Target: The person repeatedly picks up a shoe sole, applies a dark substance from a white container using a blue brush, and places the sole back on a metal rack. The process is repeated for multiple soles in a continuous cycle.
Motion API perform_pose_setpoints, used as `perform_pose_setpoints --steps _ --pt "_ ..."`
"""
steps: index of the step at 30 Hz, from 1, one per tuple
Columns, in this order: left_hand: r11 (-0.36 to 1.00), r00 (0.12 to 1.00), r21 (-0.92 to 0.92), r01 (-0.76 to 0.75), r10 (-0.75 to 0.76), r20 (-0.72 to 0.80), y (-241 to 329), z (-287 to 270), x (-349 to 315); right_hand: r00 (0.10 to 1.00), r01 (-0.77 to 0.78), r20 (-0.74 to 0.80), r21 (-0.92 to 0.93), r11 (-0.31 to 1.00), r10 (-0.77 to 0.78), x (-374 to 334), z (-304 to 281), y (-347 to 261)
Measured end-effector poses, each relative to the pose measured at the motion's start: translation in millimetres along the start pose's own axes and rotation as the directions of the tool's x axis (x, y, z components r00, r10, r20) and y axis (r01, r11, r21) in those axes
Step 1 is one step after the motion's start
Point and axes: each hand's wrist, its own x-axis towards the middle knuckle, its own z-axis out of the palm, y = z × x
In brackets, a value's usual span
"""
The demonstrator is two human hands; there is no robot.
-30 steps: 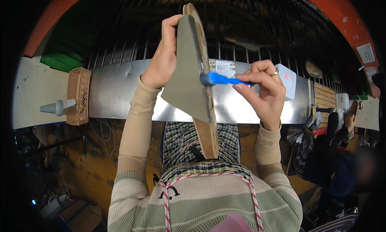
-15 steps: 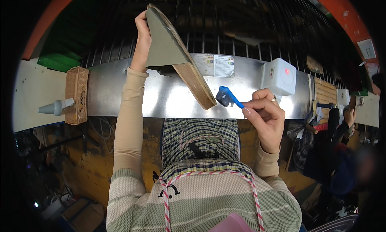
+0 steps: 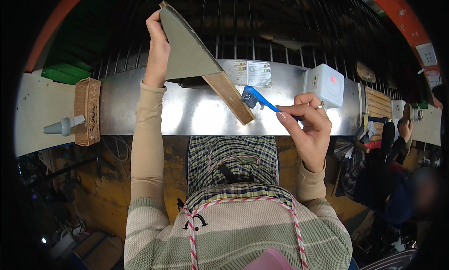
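My left hand grips the toe end of an unfinished slipper, raised and tilted above the metal bench. Its upper is grey-green, and a bare brown heel part points down to the right. Some of my left fingers are hidden behind the toe. In my right hand a blue-handled brush is pinched between thumb and fingers. The dark, clumped bristle end of the brush is at the slipper's lower right edge; I cannot tell whether it touches.
A metal bench runs across in front of me, with a printed sheet and a white plastic container on it. A woven basket stands left, beside a grey nozzle. Behind is a barred rack. A co-worker's hand shows far right.
My right hand has brought the brush left and up, closer to the slipper's edge. The slipper in my left hand has shifted slightly left and up.
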Motion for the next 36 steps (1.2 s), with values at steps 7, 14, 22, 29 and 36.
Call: perform_pose_setpoints --steps 7,14,22,29,36 --pt "1.0 0.999 0.021 0.018 -0.018 0.028 9.0 -0.6 -1.2 0.997 0.08 -0.012 -0.076 0.994 -0.081 7.8 1.4 -3.3" --pt "1.0 0.999 0.026 0.015 -0.016 0.043 14.5 -1.4 -2.2 0.99 0.133 -0.027 -0.139 0.981 -0.138 13.3 2.4 -7.3" --pt "0.999 0.994 -0.009 0.052 -0.051 0.094 20.5 0.6 -4.1 0.984 0.168 -0.027 -0.206 0.964 -0.177 18.4 3.2 -10.7" --pt "0.995 0.988 -0.05 0.081 -0.073 0.136 21.6 3.8 -7.7 0.974 0.214 -0.026 -0.227 0.95 -0.226 24.8 0.5 -10.0" --pt "0.978 0.981 -0.161 0.133 -0.107 0.161 13.9 9.5 -12.3 0.972 0.209 0.094 0.068 0.976 -0.215 43.3 1.9 14.6"
